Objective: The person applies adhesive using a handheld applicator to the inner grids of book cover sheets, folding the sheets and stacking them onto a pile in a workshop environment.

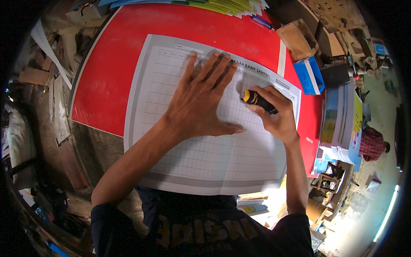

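A large white printed sheet (171, 159) with a ruled grid and a grey border lies over the red tabletop (113, 64), its near edge by my body. My left hand (201, 96) rests flat on the sheet's upper middle, fingers spread and thumb stretched to the right. In my right hand (280, 112) is a short black cylinder with a yellow end (259, 100), gripped on its side just over the right part of the grid. The yellow end points left, toward my left hand. What the cylinder is exactly I cannot make out.
Stacked colourful printed sheets (214, 6) lie along the table's far edge, beside a purple pen (262, 22). At the right stand an open cardboard box (298, 39), a blue-and-white box (309, 76) and a thick paper stack (338, 115). Another person (373, 144) in a checked shirt is farther right.
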A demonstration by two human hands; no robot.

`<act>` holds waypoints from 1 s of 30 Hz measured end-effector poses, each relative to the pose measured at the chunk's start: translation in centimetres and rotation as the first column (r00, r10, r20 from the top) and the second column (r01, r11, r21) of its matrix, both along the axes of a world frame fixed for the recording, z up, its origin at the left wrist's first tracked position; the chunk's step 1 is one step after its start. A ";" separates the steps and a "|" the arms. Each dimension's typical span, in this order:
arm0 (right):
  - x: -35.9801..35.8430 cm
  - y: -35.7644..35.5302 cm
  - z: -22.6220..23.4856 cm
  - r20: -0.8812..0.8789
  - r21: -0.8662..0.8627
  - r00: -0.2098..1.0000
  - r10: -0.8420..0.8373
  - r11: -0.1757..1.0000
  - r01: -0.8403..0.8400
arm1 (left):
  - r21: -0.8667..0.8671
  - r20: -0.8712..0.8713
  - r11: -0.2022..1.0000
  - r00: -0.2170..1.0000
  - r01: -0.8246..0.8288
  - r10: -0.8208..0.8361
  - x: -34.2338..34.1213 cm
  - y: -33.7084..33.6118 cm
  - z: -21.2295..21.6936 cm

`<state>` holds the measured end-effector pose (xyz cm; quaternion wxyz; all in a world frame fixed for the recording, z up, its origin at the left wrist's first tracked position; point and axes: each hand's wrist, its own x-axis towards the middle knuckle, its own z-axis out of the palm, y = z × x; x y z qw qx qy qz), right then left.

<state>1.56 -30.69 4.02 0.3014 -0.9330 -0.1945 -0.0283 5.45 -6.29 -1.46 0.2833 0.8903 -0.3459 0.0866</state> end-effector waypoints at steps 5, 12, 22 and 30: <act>0.7 0.1 -1.3 -0.119 0.240 0.942 -0.315 0.911 0.335 | 0.067 -0.030 0.998 0.999 0.012 -0.010 0.0 0.1 0.5; 0.2 -1.5 0.4 -0.267 0.203 0.838 -0.476 0.822 0.531 | 0.097 -0.032 0.995 0.999 0.020 -0.017 0.0 0.2 0.6; -0.4 -0.4 1.1 -0.032 0.019 0.997 0.076 0.997 -0.075 | 0.050 -0.020 0.999 1.000 0.019 -0.018 -0.1 0.4 0.8; -0.2 0.5 1.3 -0.006 -0.073 0.998 0.068 0.995 -0.069 | -0.002 -0.030 1.000 0.999 0.018 -0.018 0.0 0.4 0.6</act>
